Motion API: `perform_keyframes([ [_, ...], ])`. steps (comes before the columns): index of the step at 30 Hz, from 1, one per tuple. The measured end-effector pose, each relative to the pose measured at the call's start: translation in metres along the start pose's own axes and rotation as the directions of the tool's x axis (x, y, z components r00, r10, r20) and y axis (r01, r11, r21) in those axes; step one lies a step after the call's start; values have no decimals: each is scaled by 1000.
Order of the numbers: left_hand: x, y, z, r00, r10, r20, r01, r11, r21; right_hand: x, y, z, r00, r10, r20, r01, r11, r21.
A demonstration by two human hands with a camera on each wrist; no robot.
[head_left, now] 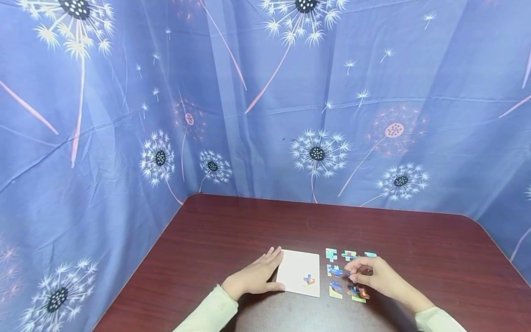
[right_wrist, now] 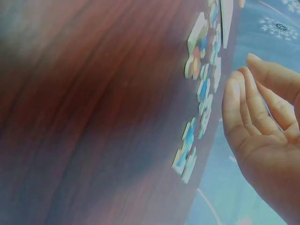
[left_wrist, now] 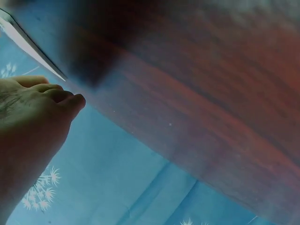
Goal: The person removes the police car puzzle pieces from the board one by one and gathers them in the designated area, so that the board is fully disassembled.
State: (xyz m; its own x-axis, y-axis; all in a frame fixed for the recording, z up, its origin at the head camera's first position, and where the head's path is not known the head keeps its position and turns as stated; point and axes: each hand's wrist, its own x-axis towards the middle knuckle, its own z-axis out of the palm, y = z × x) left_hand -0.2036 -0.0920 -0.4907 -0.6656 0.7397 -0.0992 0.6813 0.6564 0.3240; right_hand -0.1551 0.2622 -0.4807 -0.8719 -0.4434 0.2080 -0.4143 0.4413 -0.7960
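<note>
A square white board (head_left: pixel 297 269) lies on the table, with one colourful puzzle piece (head_left: pixel 309 280) on its lower right part. My left hand (head_left: pixel 259 274) rests at the board's left edge, fingers straight, thumb on its lower left corner. To the right of the board several puzzle pieces (head_left: pixel 335 289) lie in loose rows. Over these pieces hovers my right hand (head_left: pixel 371 275), its fingers bent loosely and partly hiding some of them. In the right wrist view, nothing shows between the fingers (right_wrist: pixel 233 101), and the pieces (right_wrist: pixel 204 89) lie beside the hand.
The dark red wooden table (head_left: pixel 249 221) has rounded far corners. Blue curtains (head_left: pixel 265 138) with a dandelion print hang behind it and along its left side.
</note>
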Motion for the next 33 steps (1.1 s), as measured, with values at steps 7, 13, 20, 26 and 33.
perform_keyframes([
  [7,1,3,0,999,-17,44,16,1000,21,11,-7,8,999,41,16,-41,999,23],
  [13,1,7,-2,996,-50,70,48,999,24,23,-12,17,998,58,19,-59,998,13],
  [20,1,10,-3,995,-53,83,51,998,23,39,-18,36,998,22,54,-25,999,46],
  [26,2,11,-3,995,-56,85,53,998,32,51,-22,53,991,30,127,-35,998,45],
  [33,1,14,-5,995,-62,80,60,998,30,56,-25,67,987,45,154,-53,997,51],
])
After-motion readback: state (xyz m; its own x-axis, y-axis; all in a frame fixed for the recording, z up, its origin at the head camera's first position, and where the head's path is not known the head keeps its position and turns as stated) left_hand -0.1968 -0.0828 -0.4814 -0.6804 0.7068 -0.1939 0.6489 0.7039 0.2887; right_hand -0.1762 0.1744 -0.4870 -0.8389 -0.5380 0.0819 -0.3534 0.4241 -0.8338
